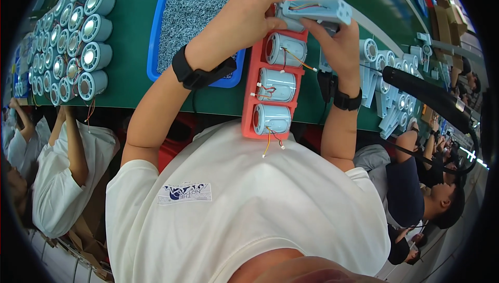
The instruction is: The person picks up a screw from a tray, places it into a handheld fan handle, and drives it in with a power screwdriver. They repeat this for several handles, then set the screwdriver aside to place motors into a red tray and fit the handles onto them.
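A red tray point(250, 98) extends away from my body, holding several light-blue cylindrical housings in a row. My left hand point(254, 12) is closed around the farthest cylinder point(292, 23), fingertips on its near side and top. In my right hand point(339, 49), thumb and fingers grip a light-blue plastic handle piece point(325, 10) against that cylinder's right end; coloured wires lie along its channel. Whether the two parts are joined cannot be seen. Closer to me, a second cylinder point(289, 49), a third point(277, 85) and the nearest one point(274, 118) lie sideways with loose connector wires.
A blue bin point(154, 56) full of small screws stands left of the tray. Many cylinders point(95, 56) are stacked far left. Handled units point(384, 88) crowd the right, behind a black electric screwdriver point(416, 85). Co-workers sit on both sides.
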Available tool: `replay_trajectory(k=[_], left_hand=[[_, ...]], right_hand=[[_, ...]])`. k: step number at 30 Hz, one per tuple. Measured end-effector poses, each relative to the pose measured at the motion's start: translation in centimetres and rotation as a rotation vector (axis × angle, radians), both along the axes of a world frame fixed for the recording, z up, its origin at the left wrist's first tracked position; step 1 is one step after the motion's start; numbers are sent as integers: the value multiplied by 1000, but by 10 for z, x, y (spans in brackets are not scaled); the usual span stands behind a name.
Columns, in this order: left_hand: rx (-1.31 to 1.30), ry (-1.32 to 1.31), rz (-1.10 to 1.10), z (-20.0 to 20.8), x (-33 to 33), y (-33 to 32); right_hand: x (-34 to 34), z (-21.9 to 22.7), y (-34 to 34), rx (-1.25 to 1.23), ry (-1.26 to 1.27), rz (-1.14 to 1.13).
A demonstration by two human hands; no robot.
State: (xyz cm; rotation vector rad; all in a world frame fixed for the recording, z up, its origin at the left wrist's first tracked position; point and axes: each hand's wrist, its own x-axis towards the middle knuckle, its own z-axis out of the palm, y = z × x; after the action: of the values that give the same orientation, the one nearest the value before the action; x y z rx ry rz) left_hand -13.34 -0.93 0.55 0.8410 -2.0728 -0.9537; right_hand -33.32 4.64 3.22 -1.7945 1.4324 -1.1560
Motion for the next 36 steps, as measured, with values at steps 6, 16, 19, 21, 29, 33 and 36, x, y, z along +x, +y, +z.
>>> replay_trajectory(k=[6, 16, 19, 21, 29, 33, 36], left_hand=[[35, -38, 6, -7, 0, -4], [222, -82, 14, 34, 1, 0], [159, -84, 32, 29, -2, -1], [44, -99, 81, 24, -2, -1], [66, -70, 46, 22, 2, -3], [131, -136, 56, 22, -2, -7], [135, -178, 79, 16, -3, -3]], right_hand=[[3, 7, 3, -135, 289, -72], [-1, 21, -11, -33, 416, 21], [1, 11, -14, -30, 344, 8], [4, 4, -15, -134, 264, -1], [32, 51, -13, -13, 283, 40], [28, 46, -20, -62, 327, 54], [3, 0, -16, -142, 292, 15]])
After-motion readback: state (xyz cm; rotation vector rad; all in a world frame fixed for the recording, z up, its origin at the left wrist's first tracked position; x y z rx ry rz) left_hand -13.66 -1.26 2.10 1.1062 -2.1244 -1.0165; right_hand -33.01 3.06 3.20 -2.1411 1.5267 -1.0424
